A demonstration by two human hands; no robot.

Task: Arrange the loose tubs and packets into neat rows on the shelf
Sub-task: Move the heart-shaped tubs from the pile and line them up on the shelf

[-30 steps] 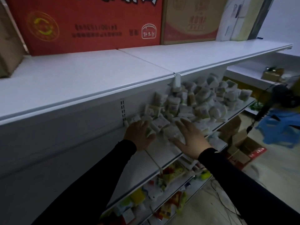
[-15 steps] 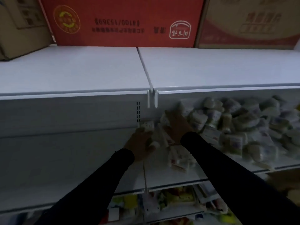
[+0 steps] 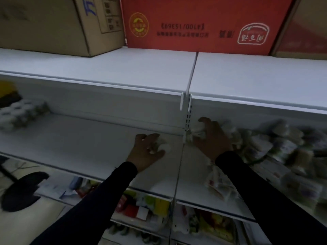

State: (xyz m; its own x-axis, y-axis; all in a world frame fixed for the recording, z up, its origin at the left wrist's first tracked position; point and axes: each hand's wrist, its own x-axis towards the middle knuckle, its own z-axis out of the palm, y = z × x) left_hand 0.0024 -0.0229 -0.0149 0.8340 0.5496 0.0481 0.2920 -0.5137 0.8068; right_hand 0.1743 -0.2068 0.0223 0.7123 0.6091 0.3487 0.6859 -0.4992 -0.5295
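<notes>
My left hand point(image 3: 145, 152) grips a small white tub point(image 3: 161, 145) low over the left section of the white shelf point(image 3: 79, 138), close to the upright divider. My right hand point(image 3: 212, 138) curls round white packets point(image 3: 198, 132) at the left end of a blurred, loose pile of tubs and packets point(image 3: 276, 144) that covers the right section. More packets point(image 3: 217, 184) lie near the shelf's front edge under my right forearm. A neat block of white tubs point(image 3: 19, 114) stands at the far left of the shelf.
The top shelf point(image 3: 123, 71) overhangs the working shelf and carries a brown carton point(image 3: 53, 23) and a red carton point(image 3: 203, 23). Lower shelves hold colourful packets point(image 3: 150, 207). A dark object point(image 3: 21, 190) lies on the floor at the lower left.
The view has swung left. My left hand has carried a white tub leftward past the divider onto the left section. My right hand has reached deeper and closed on packets at the pile's left end.
</notes>
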